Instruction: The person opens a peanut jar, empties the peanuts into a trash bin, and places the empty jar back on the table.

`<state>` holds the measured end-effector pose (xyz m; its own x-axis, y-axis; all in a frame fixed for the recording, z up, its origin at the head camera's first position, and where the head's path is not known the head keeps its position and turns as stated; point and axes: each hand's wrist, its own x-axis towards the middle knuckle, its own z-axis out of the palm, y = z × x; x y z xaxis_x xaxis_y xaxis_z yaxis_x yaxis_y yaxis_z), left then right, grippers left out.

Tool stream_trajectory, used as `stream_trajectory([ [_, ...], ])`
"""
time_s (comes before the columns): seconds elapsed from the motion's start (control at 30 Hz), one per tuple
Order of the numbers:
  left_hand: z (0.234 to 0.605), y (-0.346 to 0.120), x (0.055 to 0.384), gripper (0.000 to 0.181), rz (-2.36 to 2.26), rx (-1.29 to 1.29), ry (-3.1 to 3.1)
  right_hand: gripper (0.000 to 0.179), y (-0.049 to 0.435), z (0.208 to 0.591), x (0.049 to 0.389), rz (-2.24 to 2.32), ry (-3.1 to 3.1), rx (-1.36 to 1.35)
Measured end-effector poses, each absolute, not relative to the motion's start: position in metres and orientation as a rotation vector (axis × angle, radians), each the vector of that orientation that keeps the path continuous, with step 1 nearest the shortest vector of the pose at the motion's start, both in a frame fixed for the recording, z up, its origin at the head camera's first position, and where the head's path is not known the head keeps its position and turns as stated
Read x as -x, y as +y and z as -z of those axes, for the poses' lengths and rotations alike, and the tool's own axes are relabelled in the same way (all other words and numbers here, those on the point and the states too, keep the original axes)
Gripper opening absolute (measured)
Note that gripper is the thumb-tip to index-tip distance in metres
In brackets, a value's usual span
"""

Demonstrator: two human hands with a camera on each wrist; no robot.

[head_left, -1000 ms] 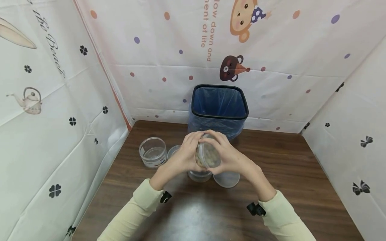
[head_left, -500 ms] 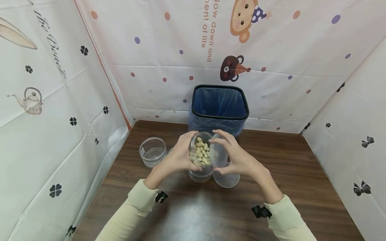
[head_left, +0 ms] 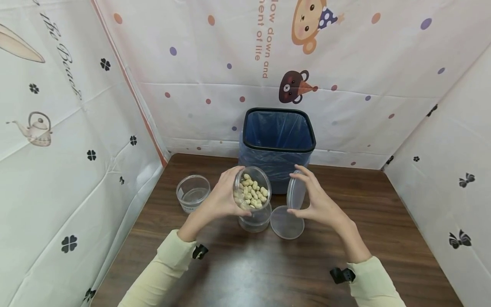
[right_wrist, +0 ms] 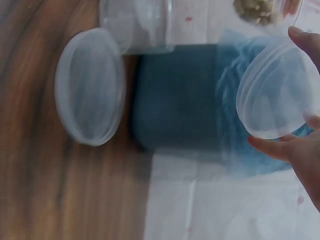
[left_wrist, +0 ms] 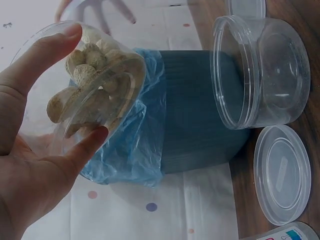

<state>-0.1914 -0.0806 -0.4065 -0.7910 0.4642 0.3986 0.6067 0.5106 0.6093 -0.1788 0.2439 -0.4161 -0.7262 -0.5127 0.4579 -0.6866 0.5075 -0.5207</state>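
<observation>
My left hand grips a clear round jar by its side, thumb and fingers spread around the wall. Peanuts in shell lie inside, and the jar is tilted so its open mouth faces me. To the right, my right hand pinches a translucent lid by its edge, held on its side and apart from the jar. Beneath the raised jar, another clear jar stands without a lid on the table. A second lid lies flat beside it.
Behind the hands stands a bin with a dark rim and blue liner. An open clear jar with a label is at the left. A lid lies between these jars in the left wrist view. Printed sheets enclose the wooden table.
The lid has come off the peanut jar. My right hand has carried it to the right, while my left hand has moved slightly left and turned the jar's mouth toward me.
</observation>
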Motion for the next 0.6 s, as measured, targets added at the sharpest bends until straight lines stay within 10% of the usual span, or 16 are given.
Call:
stream_trajectory([
  [0.6,0.405,-0.087,0.191,0.13,1.188,0.807,-2.567,0.104,0.326,0.496,0.204,-1.156,-2.517,-0.342],
])
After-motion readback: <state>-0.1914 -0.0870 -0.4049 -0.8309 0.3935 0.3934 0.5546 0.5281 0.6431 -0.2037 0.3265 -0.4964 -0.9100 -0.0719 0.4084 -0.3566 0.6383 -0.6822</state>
